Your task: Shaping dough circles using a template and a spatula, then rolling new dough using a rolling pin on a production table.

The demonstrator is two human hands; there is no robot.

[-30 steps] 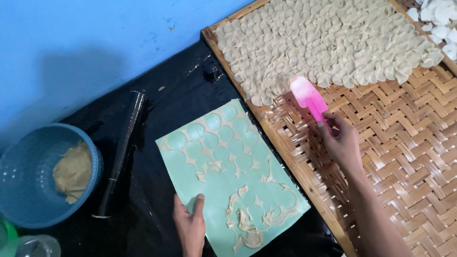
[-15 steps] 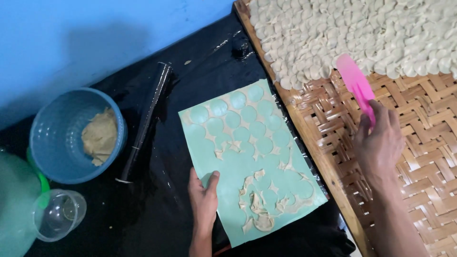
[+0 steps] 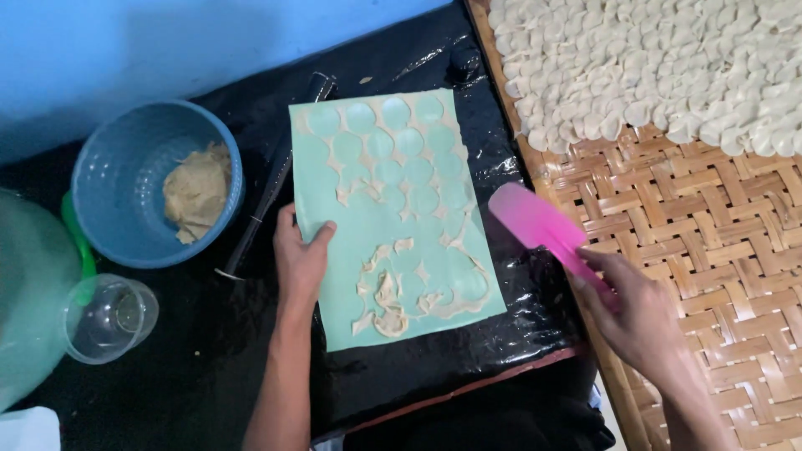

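Two hands: left (image 3: 301, 259) flat on mat (image 3: 393, 209), right (image 3: 639, 313) gripping spatula (image 3: 539, 225).

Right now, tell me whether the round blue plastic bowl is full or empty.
Nearly empty: the round blue plastic bowl holds only one tan dough lump.

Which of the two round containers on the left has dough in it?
The blue bowl holds a lump of tan dough. The clear plastic cup below it, lying tipped beside the green jug, holds none.
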